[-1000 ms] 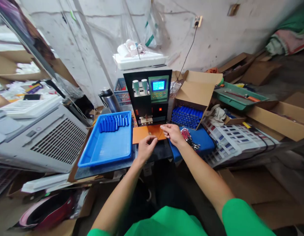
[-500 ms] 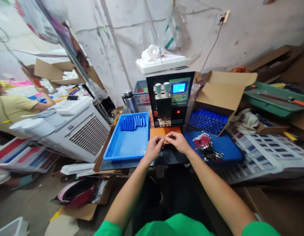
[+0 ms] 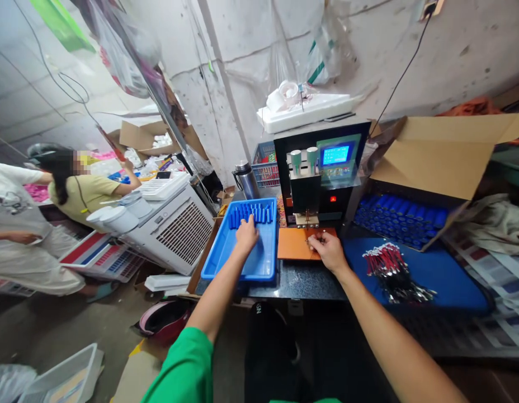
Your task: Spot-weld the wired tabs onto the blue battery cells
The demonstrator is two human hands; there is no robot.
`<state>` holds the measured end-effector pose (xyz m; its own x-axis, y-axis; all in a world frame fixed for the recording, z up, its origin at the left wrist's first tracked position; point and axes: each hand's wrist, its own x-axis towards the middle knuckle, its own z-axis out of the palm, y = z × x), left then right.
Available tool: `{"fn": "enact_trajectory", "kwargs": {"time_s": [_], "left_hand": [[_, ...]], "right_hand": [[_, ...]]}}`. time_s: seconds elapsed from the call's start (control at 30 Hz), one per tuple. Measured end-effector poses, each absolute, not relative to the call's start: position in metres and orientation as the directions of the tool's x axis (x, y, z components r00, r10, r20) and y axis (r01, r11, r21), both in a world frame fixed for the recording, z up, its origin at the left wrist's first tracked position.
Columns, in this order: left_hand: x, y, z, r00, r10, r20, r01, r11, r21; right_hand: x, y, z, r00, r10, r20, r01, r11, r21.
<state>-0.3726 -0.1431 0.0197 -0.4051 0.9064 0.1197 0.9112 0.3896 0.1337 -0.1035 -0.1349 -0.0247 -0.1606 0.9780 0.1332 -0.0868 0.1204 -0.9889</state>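
My left hand [image 3: 246,234] is over the blue tray [image 3: 220,260], its fingers stretched towards a row of blue cylinders [image 3: 259,212] at the far end. Its fingertips are at the cylinders; contact is unclear. My right hand [image 3: 330,251] rests at the right side of the orange plate [image 3: 293,244], thumb and finger pinched around something small and dark that I cannot make out. Just behind the plate stands a black machine [image 3: 305,193] with a lit blue screen [image 3: 335,155]. A bundle of red and black wire leads [image 3: 387,268] lies on the blue surface to the right.
An open cardboard box [image 3: 439,157] holds many blue cylinders [image 3: 400,218] at the right. Behind the tray stands a steel flask [image 3: 246,179]. A white air cooler [image 3: 175,224] is at the left, with two people [image 3: 87,193] beyond it.
My left hand has left the right hand and moved left into the tray. The right hand stays near the orange plate. The view has swung left, bringing a second person into sight.
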Motion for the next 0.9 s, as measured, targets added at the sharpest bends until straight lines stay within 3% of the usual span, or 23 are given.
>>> {"fn": "enact_trajectory", "kwargs": {"time_s": [0.1, 0.23, 0.73, 0.9], "left_hand": [[-0.378, -0.122, 0.016, -0.443, 0.893, 0.078, 0.895, 0.446, -0.013], [-0.377, -0.104, 0.003, -0.482, 0.872, 0.085, 0.871, 0.487, -0.062], [-0.376, -0.094, -0.009, -0.484, 0.856, 0.181, 0.863, 0.501, -0.060], [-0.372, -0.096, -0.001, -0.476, 0.851, 0.222, 0.878, 0.473, 0.070]], "right_hand": [[-0.104, -0.135, -0.025, -0.164, 0.975, 0.151, -0.095, 0.137, -0.986], [-0.105, -0.134, -0.026, -0.150, 0.977, 0.150, -0.116, 0.134, -0.984], [-0.107, -0.132, -0.030, -0.135, 0.979, 0.154, -0.101, 0.141, -0.985], [-0.108, -0.128, -0.033, -0.115, 0.978, 0.175, -0.093, 0.164, -0.982]]}}
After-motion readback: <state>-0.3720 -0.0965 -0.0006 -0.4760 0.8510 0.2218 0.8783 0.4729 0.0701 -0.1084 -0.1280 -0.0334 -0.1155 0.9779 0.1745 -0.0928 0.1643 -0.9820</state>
